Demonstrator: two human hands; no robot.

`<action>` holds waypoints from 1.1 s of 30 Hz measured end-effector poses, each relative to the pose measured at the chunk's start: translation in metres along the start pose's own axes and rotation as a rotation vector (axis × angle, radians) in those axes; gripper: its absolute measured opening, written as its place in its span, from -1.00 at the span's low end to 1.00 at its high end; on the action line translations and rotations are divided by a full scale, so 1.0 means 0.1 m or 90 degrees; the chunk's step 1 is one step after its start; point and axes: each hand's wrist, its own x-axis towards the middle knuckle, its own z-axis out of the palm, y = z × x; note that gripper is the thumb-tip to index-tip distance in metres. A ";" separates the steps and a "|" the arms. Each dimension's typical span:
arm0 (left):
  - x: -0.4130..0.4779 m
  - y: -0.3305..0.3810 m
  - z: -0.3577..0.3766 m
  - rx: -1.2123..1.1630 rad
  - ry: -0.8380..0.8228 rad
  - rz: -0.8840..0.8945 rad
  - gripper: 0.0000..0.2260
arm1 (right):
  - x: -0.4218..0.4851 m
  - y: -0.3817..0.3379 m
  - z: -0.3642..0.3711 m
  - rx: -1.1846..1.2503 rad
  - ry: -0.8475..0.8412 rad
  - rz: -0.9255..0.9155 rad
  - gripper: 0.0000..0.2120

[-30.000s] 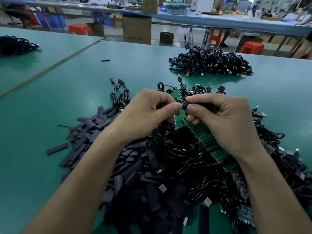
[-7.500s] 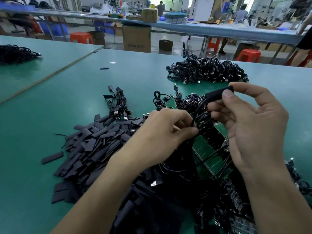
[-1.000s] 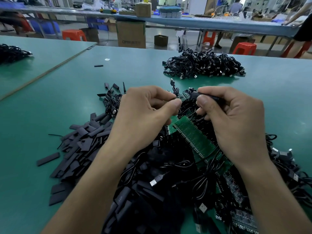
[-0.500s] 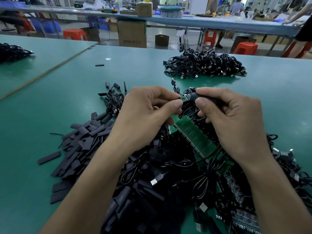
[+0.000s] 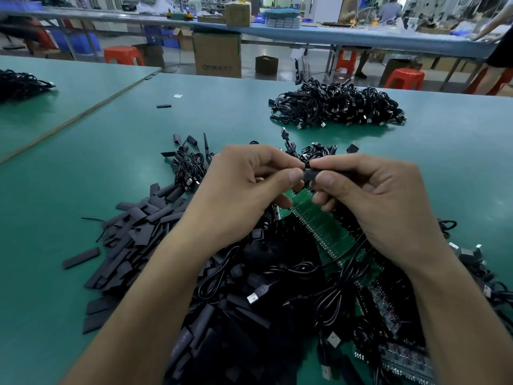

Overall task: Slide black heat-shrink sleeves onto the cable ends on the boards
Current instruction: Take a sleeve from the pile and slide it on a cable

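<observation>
- Above the green board, right hand pinches a black sleeve; left hand pinches at its mouth, probably the cable end.
- It looks light, soft, easily flattened; better hold near the opening.

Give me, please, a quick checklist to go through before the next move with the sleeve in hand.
1. Sleeve gripped: ok, the right hand pinches it between thumb and forefinger.
2. Cable end held by the left hand: cannot tell, its fingertips close at the sleeve's mouth and hide what lies between them.
3. Cable end inside the sleeve: cannot tell, hidden by the fingers.
4. Green board under the hands: ok, it lies just below them.
5. Spare sleeves nearby: ok, a pile lies to the left.
</observation>
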 end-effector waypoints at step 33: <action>0.00 -0.02 -0.05 0.062 0.002 -0.083 -0.78 | -0.02 0.01 0.05 -0.063 0.024 -0.034 -0.83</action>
